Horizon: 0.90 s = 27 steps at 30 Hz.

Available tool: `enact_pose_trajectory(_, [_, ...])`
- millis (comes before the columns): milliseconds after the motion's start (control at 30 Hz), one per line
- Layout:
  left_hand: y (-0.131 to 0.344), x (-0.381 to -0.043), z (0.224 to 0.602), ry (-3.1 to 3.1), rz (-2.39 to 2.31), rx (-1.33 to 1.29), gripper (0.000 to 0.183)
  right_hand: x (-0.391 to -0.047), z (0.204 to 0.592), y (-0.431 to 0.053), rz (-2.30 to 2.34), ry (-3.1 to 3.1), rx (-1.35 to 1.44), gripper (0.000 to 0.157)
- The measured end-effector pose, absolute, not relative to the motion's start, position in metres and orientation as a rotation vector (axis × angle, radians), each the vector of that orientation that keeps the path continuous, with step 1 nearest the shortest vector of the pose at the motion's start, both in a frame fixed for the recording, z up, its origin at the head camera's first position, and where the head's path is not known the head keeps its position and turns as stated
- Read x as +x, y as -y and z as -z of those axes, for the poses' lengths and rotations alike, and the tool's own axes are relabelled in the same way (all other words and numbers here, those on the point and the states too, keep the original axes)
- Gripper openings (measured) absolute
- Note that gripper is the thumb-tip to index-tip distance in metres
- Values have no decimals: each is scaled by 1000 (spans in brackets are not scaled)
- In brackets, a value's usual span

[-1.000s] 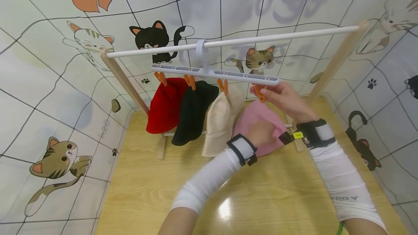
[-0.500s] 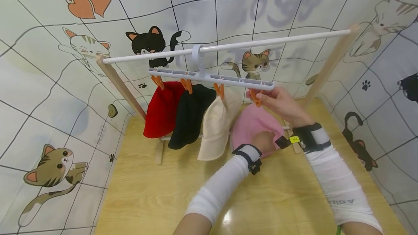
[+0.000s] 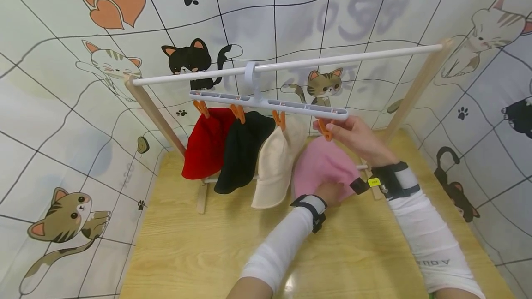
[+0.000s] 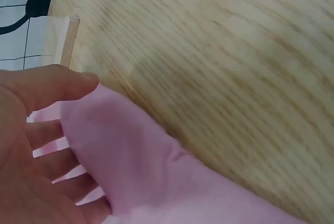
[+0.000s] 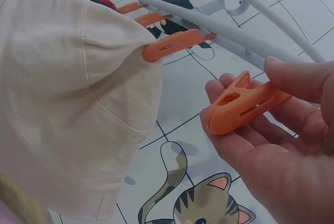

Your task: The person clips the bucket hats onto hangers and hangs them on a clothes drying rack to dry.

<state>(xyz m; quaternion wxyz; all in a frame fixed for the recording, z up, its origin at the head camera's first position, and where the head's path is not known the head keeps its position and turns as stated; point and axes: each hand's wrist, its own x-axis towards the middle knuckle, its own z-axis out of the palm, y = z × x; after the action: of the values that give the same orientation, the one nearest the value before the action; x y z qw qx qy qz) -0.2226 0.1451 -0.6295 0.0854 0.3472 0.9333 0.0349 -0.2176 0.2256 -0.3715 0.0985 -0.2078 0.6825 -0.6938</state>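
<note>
My left hand (image 3: pixel 330 192) holds a pink bucket hat (image 3: pixel 317 163) low on its near side. In the left wrist view the thumb lies at the edge of the pink cloth and the fingertips tuck behind it. With my right hand (image 3: pixel 359 140) I pinch an orange clothespin (image 5: pixel 248 106) between thumb and fingers, under the right end of the grey hanger (image 3: pixel 259 101). No cloth shows in that clothespin's jaws. The pink hat is below it. Beside it, a cream bucket hat (image 3: pixel 276 165) hangs from another orange clothespin (image 5: pixel 172 45).
A black bucket hat (image 3: pixel 243 151) and a red bucket hat (image 3: pixel 208 144) hang clipped farther left. The hanger hooks over the white rail (image 3: pixel 316 62) of a rack with wooden posts (image 3: pixel 155 116). The rack stands on a wooden table (image 3: pixel 187 253) against cat-printed walls.
My left hand has slid a little lower on the pink hat. The right hand keeps its pinch on the clothespin. The head view has shifted slightly.
</note>
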Motion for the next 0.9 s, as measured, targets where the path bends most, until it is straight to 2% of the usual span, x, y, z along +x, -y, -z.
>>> enact_pose_trajectory(100, [-140, -217, 610, -2766, -149, 929, 49, -218, 372, -224, 2067, -1992, -631, 35])
enact_pose_trajectory(267, [-134, -209, 591, -2792, -203, 721, 23, -218, 373, -224, 2052, -1991, -610, 35])
enact_pose_trajectory(567, [-138, -202, 619, -2873, 11, 583, 22, -219, 378, -224, 2103, -1929, -622, 38])
enact_pose_trajectory(633, [-137, -194, 613, -2908, 36, 471, 23, -219, 378, -224, 2097, -1931, -612, 40])
enact_pose_trajectory(733, [-134, -181, 598, -2987, 100, 364, 14, -218, 379, -224, 2073, -1943, -599, 40])
enact_pose_trajectory(900, [-128, -166, 573, -3045, 154, 310, 10, -217, 380, -223, 2071, -1927, -618, 36])
